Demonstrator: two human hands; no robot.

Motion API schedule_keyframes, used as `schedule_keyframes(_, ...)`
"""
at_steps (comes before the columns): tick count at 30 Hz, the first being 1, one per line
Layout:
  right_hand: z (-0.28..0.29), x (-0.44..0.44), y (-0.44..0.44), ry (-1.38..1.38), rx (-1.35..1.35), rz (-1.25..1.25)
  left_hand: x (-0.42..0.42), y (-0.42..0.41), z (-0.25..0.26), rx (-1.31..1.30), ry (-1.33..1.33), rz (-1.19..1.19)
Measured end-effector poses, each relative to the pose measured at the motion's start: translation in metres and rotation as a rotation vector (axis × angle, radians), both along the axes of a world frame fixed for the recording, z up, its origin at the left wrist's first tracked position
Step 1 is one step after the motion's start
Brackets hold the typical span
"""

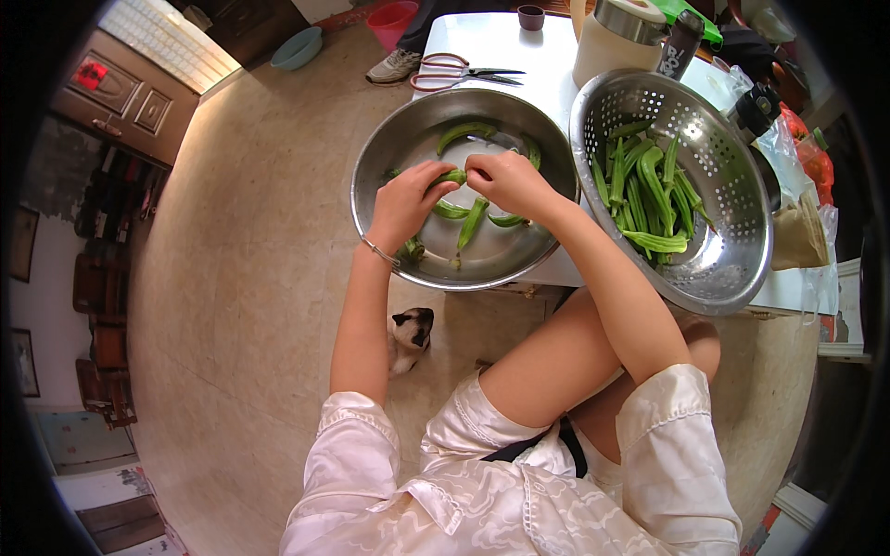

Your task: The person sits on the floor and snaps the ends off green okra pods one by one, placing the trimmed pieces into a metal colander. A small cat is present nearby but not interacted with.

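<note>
Over a stainless steel basin [375, 229], my left hand [410, 198] grips an okra pod [448, 178] that points to the right. My right hand [511, 179] has its fingers pinched at the stem end of that pod; whether something small is between them is hidden. Several okra pods lie in the basin, among them a curved one [467, 131] at the far side and a straight one [473, 224] nearer me. To the right, a perforated steel colander [737, 236] is tilted against the basin's side and holds a heap of okra [646, 184].
Scissors [473, 73] with brown handles lie behind the basin on the white table [480, 35]. A small dark cup [531, 18], a cream jug [615, 45] and a dark bottle [680, 45] stand farther back. A cat [410, 337] sits on the floor below the basin.
</note>
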State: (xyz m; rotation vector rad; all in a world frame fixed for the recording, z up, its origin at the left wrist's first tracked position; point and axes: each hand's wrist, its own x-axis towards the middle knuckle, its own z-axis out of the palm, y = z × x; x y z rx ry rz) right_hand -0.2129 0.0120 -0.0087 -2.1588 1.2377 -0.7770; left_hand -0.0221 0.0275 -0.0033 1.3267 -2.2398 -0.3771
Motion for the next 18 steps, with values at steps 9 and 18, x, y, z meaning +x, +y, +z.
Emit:
schedule_keyframes(9,-0.003,0.005,-0.007,-0.284,0.177,-0.065,0.000,-0.003,0.000,-0.182,0.126,0.005)
schedule_keyframes(18,-0.004,0.002,-0.010,-0.404,0.405,-0.013,-0.005,-0.001,0.004,-0.098,0.140,0.002)
